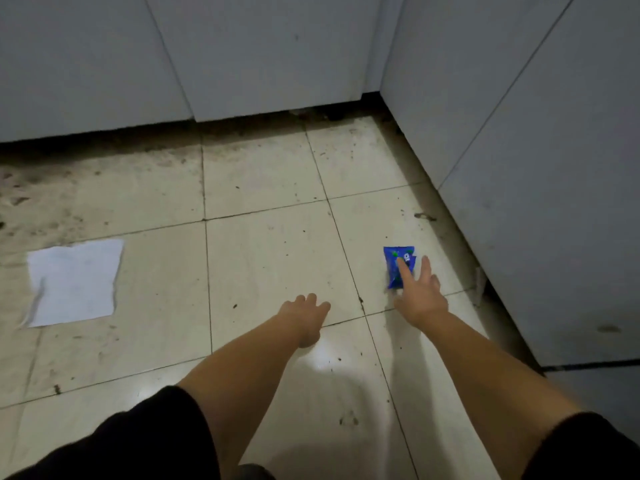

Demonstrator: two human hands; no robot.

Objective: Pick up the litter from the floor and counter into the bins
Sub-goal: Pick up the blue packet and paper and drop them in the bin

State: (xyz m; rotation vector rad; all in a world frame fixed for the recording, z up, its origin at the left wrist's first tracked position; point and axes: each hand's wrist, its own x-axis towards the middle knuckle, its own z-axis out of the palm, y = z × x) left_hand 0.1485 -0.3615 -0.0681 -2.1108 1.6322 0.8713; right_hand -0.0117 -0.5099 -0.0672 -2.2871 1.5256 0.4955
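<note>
Head view — right hand (420, 299) spread, fingers on blue wrapper (394, 271) — left hand (306, 315) loosely curled, empty

The floor (270, 258) is laid with large pale, glossy tiles with thin dark grout lines, speckled with crumbs and grime — dirtiest along the far edge, where a dark gap runs under the cabinets. Plain grey-white cabinet doors (263, 53) line the back, and more cabinet panels (540, 188) close the right side, meeting in a corner. Light is dim — one bright glare spot (323, 362) shines on the near tile.
</note>
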